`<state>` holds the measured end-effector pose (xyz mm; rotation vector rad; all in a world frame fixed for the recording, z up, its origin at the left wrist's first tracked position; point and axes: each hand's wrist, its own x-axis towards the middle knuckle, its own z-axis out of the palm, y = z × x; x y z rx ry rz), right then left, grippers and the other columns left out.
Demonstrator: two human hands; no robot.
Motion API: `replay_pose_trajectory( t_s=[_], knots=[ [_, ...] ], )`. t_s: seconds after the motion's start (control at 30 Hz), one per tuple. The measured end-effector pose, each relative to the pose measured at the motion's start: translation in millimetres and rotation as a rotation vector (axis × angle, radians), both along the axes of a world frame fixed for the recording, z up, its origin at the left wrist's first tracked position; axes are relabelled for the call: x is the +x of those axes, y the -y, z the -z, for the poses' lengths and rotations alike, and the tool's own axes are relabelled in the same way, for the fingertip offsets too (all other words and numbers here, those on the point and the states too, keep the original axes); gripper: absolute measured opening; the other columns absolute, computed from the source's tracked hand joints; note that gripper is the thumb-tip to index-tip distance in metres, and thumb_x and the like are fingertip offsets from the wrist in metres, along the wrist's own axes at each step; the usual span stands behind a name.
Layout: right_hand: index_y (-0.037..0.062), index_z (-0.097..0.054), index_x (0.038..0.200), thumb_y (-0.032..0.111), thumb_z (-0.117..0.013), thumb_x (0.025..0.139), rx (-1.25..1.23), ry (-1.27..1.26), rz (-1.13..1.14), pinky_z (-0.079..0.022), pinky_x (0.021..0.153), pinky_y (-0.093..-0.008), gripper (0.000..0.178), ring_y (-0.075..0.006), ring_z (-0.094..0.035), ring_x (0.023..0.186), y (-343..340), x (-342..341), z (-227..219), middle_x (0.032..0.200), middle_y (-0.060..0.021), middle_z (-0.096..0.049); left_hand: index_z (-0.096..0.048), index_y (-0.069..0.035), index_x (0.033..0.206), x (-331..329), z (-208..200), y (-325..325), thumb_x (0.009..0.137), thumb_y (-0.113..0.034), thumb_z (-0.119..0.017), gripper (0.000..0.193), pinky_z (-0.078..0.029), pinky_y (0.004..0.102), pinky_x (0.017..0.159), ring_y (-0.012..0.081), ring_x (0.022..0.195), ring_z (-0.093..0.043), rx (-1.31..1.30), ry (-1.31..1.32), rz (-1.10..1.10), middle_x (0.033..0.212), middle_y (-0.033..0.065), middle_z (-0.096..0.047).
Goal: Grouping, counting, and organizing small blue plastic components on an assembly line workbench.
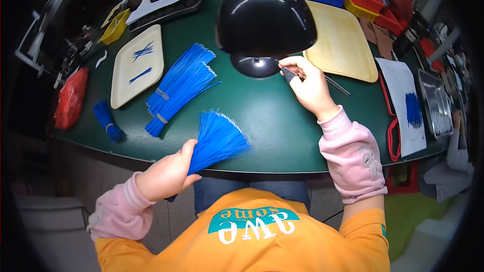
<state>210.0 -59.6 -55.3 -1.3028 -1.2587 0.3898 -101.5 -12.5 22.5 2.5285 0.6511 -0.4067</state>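
Observation:
My left hand [169, 171] is closed round the lower part of a bundle of thin blue wires [218, 138], whose pale-tipped upper ends fan out over the table's front edge. Beside the lamp my right hand [310, 85] is raised, its thumb and fingers pinching a dark, narrow pointed piece [288, 74]. A thin grey metal rod [337, 84] shows behind that hand; I cannot tell whether it is held. Two banded blue wire bundles [176, 88] lie left of centre, with a smaller blue bundle [106, 121] farther left.
A black lamp [264, 17] overhangs the green table [262, 106]. A cream tray [118, 83] with a few blue wires is at left, near a red plastic bag [71, 98]. At right are a yellowish tray [338, 38], a paper sheet [398, 78] with blue wires, and a metal tray [434, 103].

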Motion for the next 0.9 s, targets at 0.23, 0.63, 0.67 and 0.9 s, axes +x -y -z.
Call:
replay_pose_trajectory(
  t_s=[0.23, 0.63, 0.67, 0.9],
  knots=[
    [-0.0014, -0.055, 0.089, -0.006, -0.048, 0.072, -0.02, -0.057, -0.039, -0.046, 0.07, -0.024, 0.018, -0.0141, -0.058, 0.078, -1, -5, 3, 0.085, -0.0084, -0.057, -0.025, 0.005, 0.119, -21, 4, 20, 0.07, -0.013, -0.066, 0.067, -0.042, 0.0394, 0.077, 0.0422, 0.091, -0.05, 0.124, 0.229, -0.209, 0.098, 0.0287, -0.05],
    [0.0003, -0.054, 0.09, 0.008, -0.052, 0.081, -0.218, -0.17, -0.126, -0.042, 0.072, -0.0218, 0.012, -0.0099, -0.055, 0.077, -6, -17, 13, 0.082, -0.004, -0.057, -0.042, 0.003, 0.103, -100, 28, 34, 0.068, -0.01, -0.067, 0.045, -0.045, 0.0306, 0.065, 0.025, 0.076, -0.059, -0.063, 0.242, -0.401, 0.081, 0.0218, -0.055],
    [0.0004, -0.054, 0.09, 0.008, -0.052, 0.081, -0.23, -0.141, -0.121, -0.042, 0.071, -0.0216, 0.012, -0.0097, -0.054, 0.077, -6, -18, 13, 0.082, -0.0039, -0.057, -0.044, 0.003, 0.1, -97, 16, 36, 0.069, -0.007, -0.066, 0.04, -0.046, 0.0296, 0.066, 0.0231, 0.075, -0.058, -0.147, 0.226, -0.522, 0.085, 0.0193, -0.055],
    [0.0001, -0.055, 0.085, 0.01, -0.052, 0.081, -0.213, -0.077, 0.013, -0.042, 0.068, -0.0215, 0.012, -0.009, -0.053, 0.07, -14, -36, 16, 0.075, -0.0035, -0.056, -0.036, -0.001, 0.112, -109, 61, 47, 0.069, -0.023, -0.069, 0.059, -0.042, 0.0225, 0.054, 0.0122, 0.062, -0.053, -1.044, 1.127, -0.653, 0.08, 0.0069, -0.051]
  ],
)
